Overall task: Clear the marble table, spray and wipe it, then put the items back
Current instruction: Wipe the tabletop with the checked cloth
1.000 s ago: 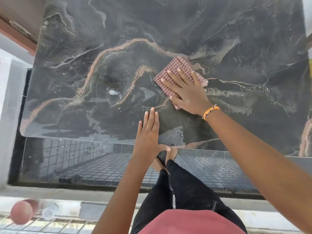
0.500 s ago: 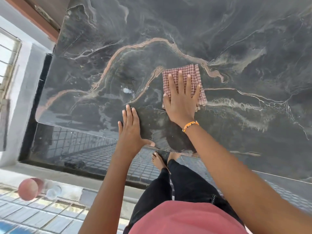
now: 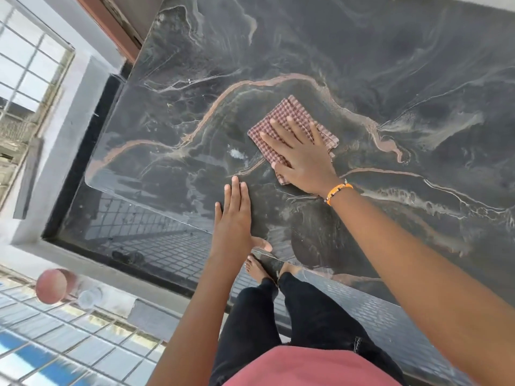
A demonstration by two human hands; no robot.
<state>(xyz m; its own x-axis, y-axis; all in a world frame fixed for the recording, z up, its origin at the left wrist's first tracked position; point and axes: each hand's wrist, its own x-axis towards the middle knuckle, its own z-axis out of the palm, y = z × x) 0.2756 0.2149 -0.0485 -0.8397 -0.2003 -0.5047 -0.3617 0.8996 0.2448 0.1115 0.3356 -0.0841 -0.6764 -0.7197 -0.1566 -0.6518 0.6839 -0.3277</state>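
Note:
The dark marble table (image 3: 362, 65) with pale and brown veins fills most of the view and carries nothing but a folded red-and-white checked cloth (image 3: 281, 115). My right hand (image 3: 303, 160), fingers spread flat, presses on that cloth near the table's middle. My left hand (image 3: 235, 218) lies flat on the marble close to the front edge, fingers straight and together, holding nothing. A small white wet spot (image 3: 236, 153) sits on the marble just left of the cloth.
At the lower left, on a ledge, stand a pinkish round object (image 3: 51, 286) and a small clear cup (image 3: 88, 298), both blurred. A window grille (image 3: 25, 73) is at the far left. My legs and bare feet (image 3: 257, 270) are at the table's front edge.
The cloth under my right hand has slid left and turned on the marble. My left hand stayed flat by the front edge. The view has swung toward the table's left end.

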